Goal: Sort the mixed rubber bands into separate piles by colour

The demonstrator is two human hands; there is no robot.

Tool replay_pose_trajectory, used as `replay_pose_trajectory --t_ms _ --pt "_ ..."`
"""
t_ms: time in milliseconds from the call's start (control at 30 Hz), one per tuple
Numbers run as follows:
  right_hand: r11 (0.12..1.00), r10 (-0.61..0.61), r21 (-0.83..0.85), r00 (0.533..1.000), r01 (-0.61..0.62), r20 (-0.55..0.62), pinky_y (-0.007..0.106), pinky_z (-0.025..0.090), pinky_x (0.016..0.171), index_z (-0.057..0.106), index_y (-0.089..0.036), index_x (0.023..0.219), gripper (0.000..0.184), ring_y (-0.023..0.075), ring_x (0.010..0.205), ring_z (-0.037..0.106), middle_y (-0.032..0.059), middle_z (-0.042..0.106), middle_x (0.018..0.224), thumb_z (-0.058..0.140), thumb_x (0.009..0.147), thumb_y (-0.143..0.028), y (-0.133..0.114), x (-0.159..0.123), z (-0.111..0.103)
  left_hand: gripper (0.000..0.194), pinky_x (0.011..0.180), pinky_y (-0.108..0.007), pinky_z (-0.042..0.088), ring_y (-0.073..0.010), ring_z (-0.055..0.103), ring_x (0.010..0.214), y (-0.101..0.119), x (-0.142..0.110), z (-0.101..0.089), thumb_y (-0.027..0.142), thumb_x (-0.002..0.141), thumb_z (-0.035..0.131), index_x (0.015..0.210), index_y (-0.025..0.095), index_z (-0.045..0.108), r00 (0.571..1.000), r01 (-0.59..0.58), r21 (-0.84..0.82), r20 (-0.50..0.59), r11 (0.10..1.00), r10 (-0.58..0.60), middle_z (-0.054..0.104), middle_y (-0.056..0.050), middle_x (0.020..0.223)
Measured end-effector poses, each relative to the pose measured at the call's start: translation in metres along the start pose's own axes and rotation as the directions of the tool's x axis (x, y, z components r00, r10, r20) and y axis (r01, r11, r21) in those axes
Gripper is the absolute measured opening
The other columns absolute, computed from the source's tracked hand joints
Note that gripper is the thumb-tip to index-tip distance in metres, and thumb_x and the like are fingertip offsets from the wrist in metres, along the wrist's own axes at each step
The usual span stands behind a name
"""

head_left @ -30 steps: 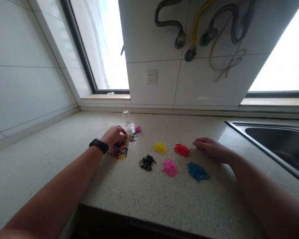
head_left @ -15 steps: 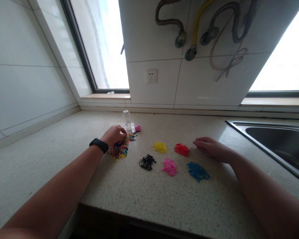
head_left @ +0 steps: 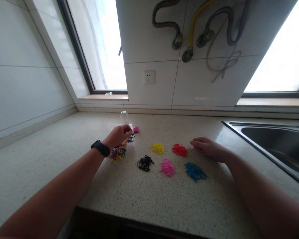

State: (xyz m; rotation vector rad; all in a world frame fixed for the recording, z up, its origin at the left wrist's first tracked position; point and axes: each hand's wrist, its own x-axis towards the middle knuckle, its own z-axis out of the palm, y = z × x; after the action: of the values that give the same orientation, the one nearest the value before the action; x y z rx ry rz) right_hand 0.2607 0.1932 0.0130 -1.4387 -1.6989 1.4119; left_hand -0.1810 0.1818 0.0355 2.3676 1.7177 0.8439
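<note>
Left grip [head_left: 118, 135], left of frame centre, fingertips nearly together over the multicoloured band pile [head_left: 118, 153], hold indiscernible; right grip [head_left: 206, 148], right of centre, loosely curled, contents unclear; single-colour piles [head_left: 167, 167] below centre lie apart, presumably to prevent mixing.

A white socket [head_left: 149, 77] is set in the tiled wall [head_left: 151, 95]. Left of the socket is a dark-framed window [head_left: 99, 49] above a pale sill [head_left: 103, 97]. Above and right of the socket hang a yellow hose [head_left: 193, 25] and a looped cord [head_left: 223, 70]. Well right of the socket is another window [head_left: 276, 63], with a metal sink [head_left: 235, 127] lower down.
</note>
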Motion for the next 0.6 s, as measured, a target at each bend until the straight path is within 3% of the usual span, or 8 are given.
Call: replay_pose_trajectory --t_ms 133,367,467,600 --pt "1.000 -0.012 -0.023 1.000 0.013 0.011 0.022 0.017 0.040 0.039 -0.021 0.069 0.049 0.0056 0.046 0.028 -0.0079 0.031 0.059 0.065 0.080 -0.062 0.000 0.000 0.000 0.017 0.064 -0.026 0.047 -0.0115 0.057 0.066 0.041 -0.005 0.007 0.029 0.092 0.058 0.091 0.015 0.067 0.992 -0.125 -0.101 -0.048 0.987 0.120 0.066 -0.002 0.076" --pt "1.000 -0.010 -0.022 1.000 0.011 0.015 0.022 0.017 0.039 0.039 -0.022 0.069 0.049 0.0057 0.046 0.028 -0.0080 0.031 0.059 0.065 0.080 -0.062 -0.002 0.000 0.001 0.007 0.077 -0.030 0.046 -0.0153 0.057 0.082 0.114 -0.035 0.014 0.023 0.088 0.063 0.089 0.018 0.068 0.934 -0.357 -0.184 -0.081 0.916 0.347 0.067 -0.002 0.084" --pt "0.999 -0.007 -0.031 1.000 0.007 0.011 0.022 0.016 0.040 0.038 -0.022 0.069 0.050 0.0059 0.046 0.028 -0.0081 0.031 0.058 0.065 0.080 -0.062 -0.004 -0.002 0.003 0.005 0.080 -0.031 0.046 -0.0168 0.057 0.087 0.134 -0.050 0.015 0.021 0.088 0.064 0.092 0.020 0.068 0.893 -0.446 -0.208 -0.044 0.870 0.447 0.069 -0.002 0.087" --pt "0.999 -0.006 -0.045 1.000 0.006 0.007 0.023 0.017 0.040 0.038 -0.022 0.068 0.049 0.0059 0.046 0.028 -0.0080 0.031 0.059 0.064 0.080 -0.062 -0.007 -0.004 0.004 0.008 0.077 -0.031 0.046 -0.0176 0.056 0.085 0.144 -0.061 0.019 0.022 0.093 0.059 0.094 0.019 0.067 0.806 -0.586 -0.181 -0.027 0.790 0.592 0.070 -0.004 0.088"
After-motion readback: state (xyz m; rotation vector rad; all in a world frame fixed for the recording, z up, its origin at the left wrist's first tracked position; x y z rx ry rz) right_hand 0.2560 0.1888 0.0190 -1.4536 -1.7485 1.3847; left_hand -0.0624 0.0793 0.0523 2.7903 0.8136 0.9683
